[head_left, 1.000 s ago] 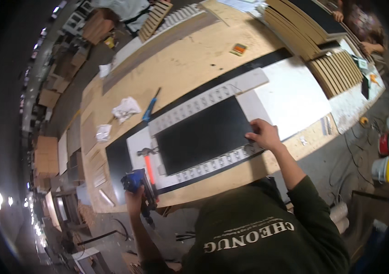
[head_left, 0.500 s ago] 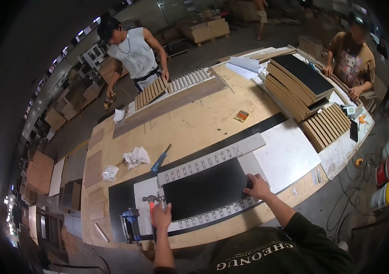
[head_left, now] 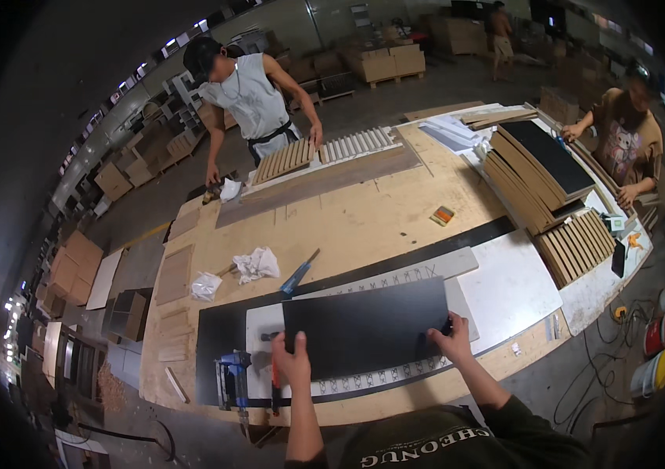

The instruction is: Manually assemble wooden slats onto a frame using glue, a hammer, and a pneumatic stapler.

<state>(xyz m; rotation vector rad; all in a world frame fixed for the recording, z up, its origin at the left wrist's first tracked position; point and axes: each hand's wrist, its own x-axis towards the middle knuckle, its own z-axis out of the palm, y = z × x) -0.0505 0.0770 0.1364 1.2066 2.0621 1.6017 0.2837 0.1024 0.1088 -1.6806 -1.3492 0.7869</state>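
Observation:
A black rectangular panel (head_left: 368, 324) is held by its two short sides, slightly raised over a pale board. My left hand (head_left: 293, 366) grips its left edge, thumb on top. Right beside that hand is a claw hammer (head_left: 275, 383) with a red and black handle; whether the fingers also touch it is hidden. My right hand (head_left: 455, 341) closes on the panel's right edge, thumb over the face. White strips with a dark crisscross pattern show along the panel's far side and near side (head_left: 371, 378).
A blue nail gun (head_left: 234, 379) stands left of the hammer. Beyond the panel lie a blue-handled tool (head_left: 299, 273) and crumpled white paper (head_left: 256, 265). Stacked panels (head_left: 532, 180) and slats (head_left: 575, 248) sit at right. Two co-workers stand at the table's far side.
The black panel has come up off the board and now covers more of the far patterned strip. My left hand has moved from the hammer onto the panel edge. The view has shifted.

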